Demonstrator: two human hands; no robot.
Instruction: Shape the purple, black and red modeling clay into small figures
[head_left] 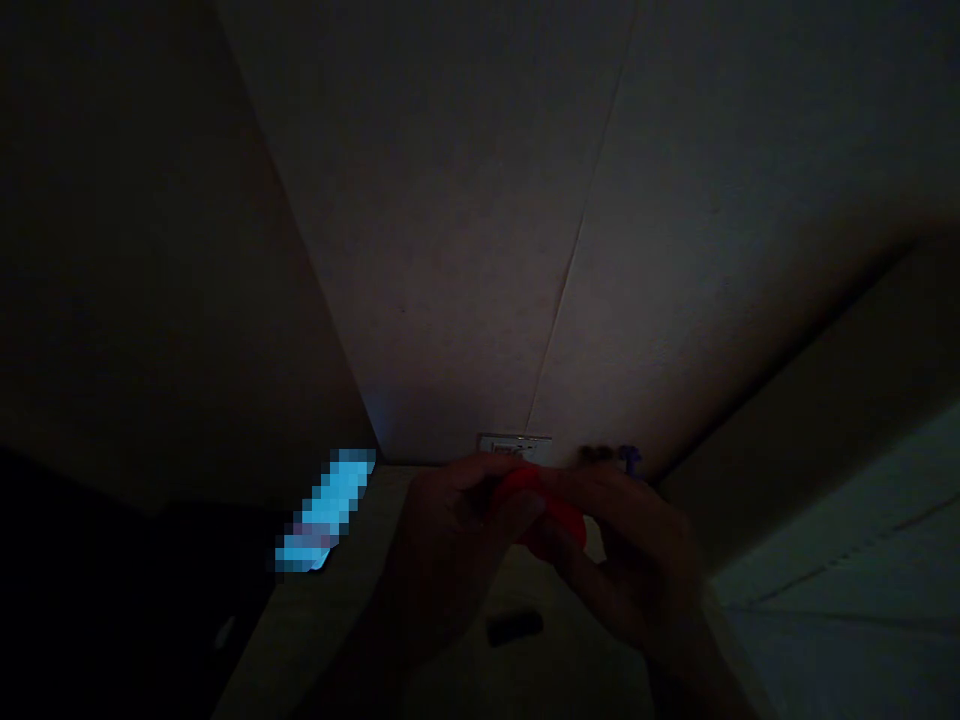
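Both hands meet around a smooth, rounded red object [566, 525] whose kind I cannot make out in the dim light. My left hand [457, 550] grips its left side, thumb lying across the front. On the right side, my right hand [637, 545] closes over it with fingers along the top and the thumb below. The fingers cover much of the object. Below the hands, a small dark oblong item [514, 628] lies on the tabletop [450, 675]; it is too dark to name.
A lit, pixelated screen [330, 510] shows at the left. Where the wall [450, 300] meets the table, a wall plate [517, 440] sits behind my hands. Next to it are a small purple item [631, 460] and dark blurred shapes [596, 453]. A dark edge slants along the right.
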